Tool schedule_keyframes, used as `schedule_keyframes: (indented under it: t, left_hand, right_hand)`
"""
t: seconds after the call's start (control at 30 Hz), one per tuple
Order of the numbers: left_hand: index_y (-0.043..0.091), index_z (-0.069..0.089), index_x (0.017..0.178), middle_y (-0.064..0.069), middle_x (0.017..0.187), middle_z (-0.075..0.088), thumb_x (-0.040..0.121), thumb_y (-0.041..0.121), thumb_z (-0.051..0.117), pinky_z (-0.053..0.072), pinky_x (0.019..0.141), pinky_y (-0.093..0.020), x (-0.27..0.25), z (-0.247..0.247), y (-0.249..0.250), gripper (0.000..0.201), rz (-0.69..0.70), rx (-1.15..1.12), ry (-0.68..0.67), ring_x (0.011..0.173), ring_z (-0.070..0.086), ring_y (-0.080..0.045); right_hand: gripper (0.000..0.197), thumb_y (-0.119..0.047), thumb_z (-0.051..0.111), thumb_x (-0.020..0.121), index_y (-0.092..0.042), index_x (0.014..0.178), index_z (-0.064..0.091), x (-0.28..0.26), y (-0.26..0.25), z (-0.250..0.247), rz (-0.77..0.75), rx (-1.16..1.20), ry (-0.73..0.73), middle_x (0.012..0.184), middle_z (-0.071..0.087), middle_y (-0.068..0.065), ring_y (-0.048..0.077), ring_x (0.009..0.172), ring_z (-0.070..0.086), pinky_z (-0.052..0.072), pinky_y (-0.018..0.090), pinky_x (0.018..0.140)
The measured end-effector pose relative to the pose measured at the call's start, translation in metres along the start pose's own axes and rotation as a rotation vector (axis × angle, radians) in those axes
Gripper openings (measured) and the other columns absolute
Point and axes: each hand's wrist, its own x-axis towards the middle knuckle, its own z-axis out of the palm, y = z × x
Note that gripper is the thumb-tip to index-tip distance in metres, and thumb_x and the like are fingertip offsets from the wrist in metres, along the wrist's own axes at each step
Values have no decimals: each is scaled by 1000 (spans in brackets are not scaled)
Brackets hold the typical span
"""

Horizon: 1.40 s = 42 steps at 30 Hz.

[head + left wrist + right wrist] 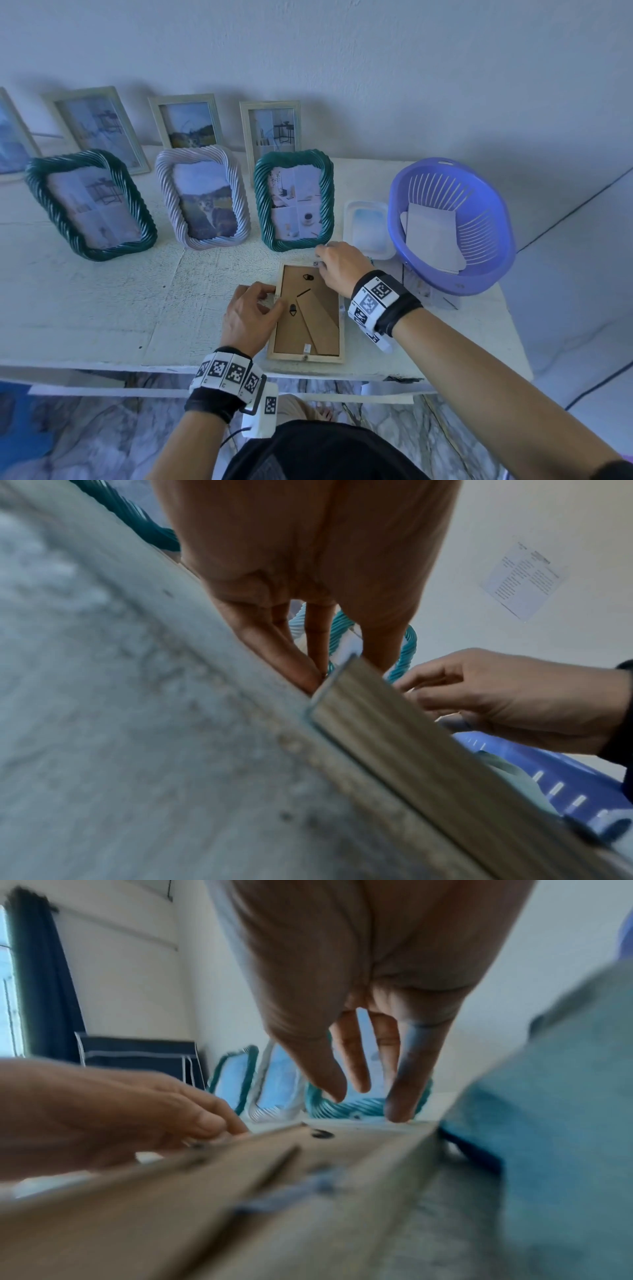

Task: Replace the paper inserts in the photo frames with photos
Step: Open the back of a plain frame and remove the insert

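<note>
White tabletop (102, 308) at lower centre bears a face-down wooden frame (306, 356). Left hand (250, 317) pinches something at its left rail; right hand (339, 265), fingers extended, touches its top edge. Levering could slide it into the green frame (294, 198) above.

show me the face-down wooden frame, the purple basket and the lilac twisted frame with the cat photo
face-down wooden frame (325, 301), head view, on its brown backing board
purple basket (493, 270), head view, on its near outer wall
lilac twisted frame (168, 192), head view, on its left twisted border
</note>
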Motion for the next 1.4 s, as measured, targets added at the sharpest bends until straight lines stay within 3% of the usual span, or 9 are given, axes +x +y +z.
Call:
schedule_keyframes:
  t: [0.1,0.17,0.27,0.4,0.63,0.9,1.2,1.3,1.4]
  left_hand:
    - [22,64,110,1,105,53,83,38,70,41,69,-21,-5,2,-2,32,-7,-56,-6,78,61,-6]
    - [20,64,113,0,109,53,84,36,70,44,72,-22,-8,4,-5,33,11,-83,-5,81,61,-6]
    - [20,64,113,-1,109,54,84,34,71,50,74,-25,-8,4,-9,32,17,-118,-5,82,60,-2]
    - [23,64,112,0,108,52,84,34,71,57,75,-36,-7,3,-11,31,3,-167,-20,85,59,0]
    - [22,64,114,0,109,52,85,34,71,58,77,-38,-8,3,-14,32,7,-202,-24,86,59,1]
    - [20,65,115,-1,109,52,85,34,71,60,70,-40,-5,5,-15,33,-2,-234,-30,86,60,1]
    - [22,66,113,-1,109,51,85,33,72,60,71,-41,-5,4,-17,31,-6,-242,-38,87,61,-1]
    - [21,66,113,0,108,52,85,33,72,60,73,-40,-5,2,-16,31,3,-234,-24,85,61,0]
    - [19,66,113,-1,108,54,85,31,72,59,71,-37,-4,-1,-18,31,6,-242,-10,83,60,2]
  right_hand:
    - [20,-21,50,95,-4,103,57,-27,-18,-5,-7,101,90,98,51,10,21,75,52,42,29,65]
    - [18,-24,51,94,-7,93,59,-54,-30,-3,-52,137,136,91,50,6,17,71,46,41,29,62]
    - [26,-28,50,94,-10,77,58,-92,-43,7,-102,137,49,79,47,0,15,72,44,42,30,59]
    - [30,-35,54,89,-13,70,58,-119,-46,27,-100,59,31,73,47,-2,19,73,50,41,31,57]
    - [31,-44,62,80,-13,76,62,-119,-50,37,-100,14,-5,78,54,-2,19,81,51,41,33,67]
    - [13,-24,59,82,-12,86,59,-118,-53,42,-86,122,-68,87,53,0,25,85,50,38,37,72]
    - [11,-17,54,81,-11,89,59,-116,-55,46,-154,117,-104,91,56,-1,26,88,51,41,41,72]
    - [14,-22,55,82,-12,90,61,-116,-55,43,-173,82,-92,89,54,-1,24,83,50,42,38,69]
    - [32,-38,56,83,-17,107,60,-112,-54,39,-127,32,2,98,51,2,22,86,48,44,36,69]
